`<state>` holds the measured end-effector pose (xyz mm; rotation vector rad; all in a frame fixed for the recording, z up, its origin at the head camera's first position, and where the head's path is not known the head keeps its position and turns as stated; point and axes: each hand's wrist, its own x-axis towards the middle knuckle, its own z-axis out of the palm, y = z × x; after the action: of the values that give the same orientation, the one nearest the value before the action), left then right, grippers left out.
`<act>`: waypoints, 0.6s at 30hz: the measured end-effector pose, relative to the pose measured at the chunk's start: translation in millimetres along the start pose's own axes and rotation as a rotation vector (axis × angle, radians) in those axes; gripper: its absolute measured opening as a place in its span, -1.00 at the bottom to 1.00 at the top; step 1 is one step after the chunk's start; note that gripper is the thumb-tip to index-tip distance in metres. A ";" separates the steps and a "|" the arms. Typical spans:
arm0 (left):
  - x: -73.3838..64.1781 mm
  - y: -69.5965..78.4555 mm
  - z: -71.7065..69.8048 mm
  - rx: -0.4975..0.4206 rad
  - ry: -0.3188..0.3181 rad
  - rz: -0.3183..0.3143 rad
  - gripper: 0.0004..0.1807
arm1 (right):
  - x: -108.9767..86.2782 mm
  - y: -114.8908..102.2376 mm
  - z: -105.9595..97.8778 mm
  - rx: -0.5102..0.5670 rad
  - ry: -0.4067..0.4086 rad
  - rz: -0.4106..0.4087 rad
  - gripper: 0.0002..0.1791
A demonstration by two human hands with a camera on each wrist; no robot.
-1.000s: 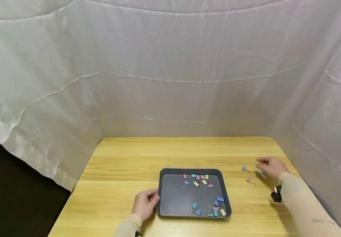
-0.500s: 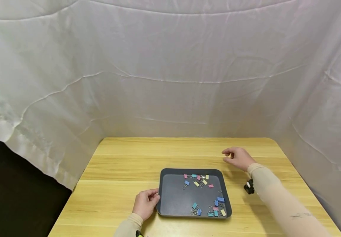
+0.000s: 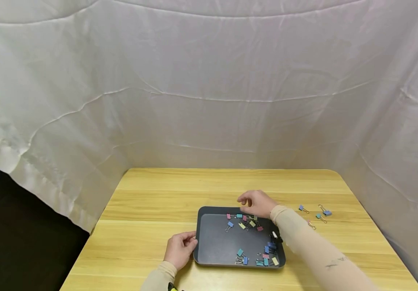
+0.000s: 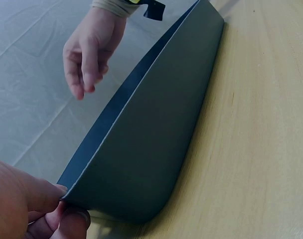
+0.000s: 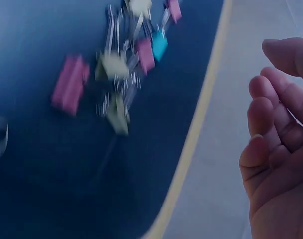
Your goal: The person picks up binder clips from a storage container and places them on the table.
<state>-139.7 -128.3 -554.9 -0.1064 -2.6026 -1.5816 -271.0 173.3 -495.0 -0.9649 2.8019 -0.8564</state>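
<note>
My left hand (image 3: 179,249) pinches the left rim of a dark grey tray (image 3: 214,238); the left wrist view shows thumb and fingers on its corner edge. Over the tray's far edge hovers my right hand (image 3: 257,203), fingers loosely bent and apart, with nothing between them in the right wrist view. Below it lie several binder clips in the tray, among them a yellow clip (image 3: 252,223) and a pink clip (image 5: 69,84). Another group sits along the near right side, including a blue clip (image 3: 245,261) and a teal clip (image 3: 265,262). My right forearm covers part of the right rim.
On the wooden table (image 3: 150,206), right of the tray, lie several loose binder clips: a blue clip (image 3: 301,207), a second blue clip (image 3: 327,212), a teal clip (image 3: 318,216) and a pink one partly behind the sleeve. Pale curtains (image 3: 209,121) surround the table's back and sides.
My right hand has swept left from the loose clips on the right to above the tray's far edge. The left hand keeps its hold on the rim; the tray stays put.
</note>
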 end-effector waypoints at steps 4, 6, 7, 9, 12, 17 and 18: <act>0.1 0.3 0.6 0.000 0.001 0.001 -0.79 | 4.0 -10.5 16.9 -0.018 -0.068 -0.034 -0.73; 0.3 0.6 0.8 0.003 0.001 0.006 -0.79 | 4.3 -13.9 24.5 -0.034 -0.094 -0.042 -0.76; 0.3 0.7 0.8 0.004 0.002 0.008 -0.79 | 4.3 -14.8 28.3 -0.036 -0.105 -0.049 -0.78; 0.2 0.8 0.9 0.006 0.002 0.011 -0.79 | 3.9 -16.0 35.4 -0.040 -0.128 -0.059 -0.79; 0.0 0.4 1.1 0.006 0.001 0.009 -0.79 | 3.3 -16.1 44.5 -0.048 -0.161 -0.071 -0.78; -0.4 -0.4 0.4 0.006 0.001 0.002 -0.79 | 2.9 -16.5 54.4 -0.072 -0.194 -0.082 -0.72; -0.5 -0.3 0.1 0.006 0.001 0.001 -0.79 | 2.8 -16.7 55.9 -0.075 -0.198 -0.080 -0.72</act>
<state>-139.2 -128.3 -555.3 -0.1067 -2.6059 -1.5735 -251.4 133.6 -533.1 -1.1136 2.6596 -0.6278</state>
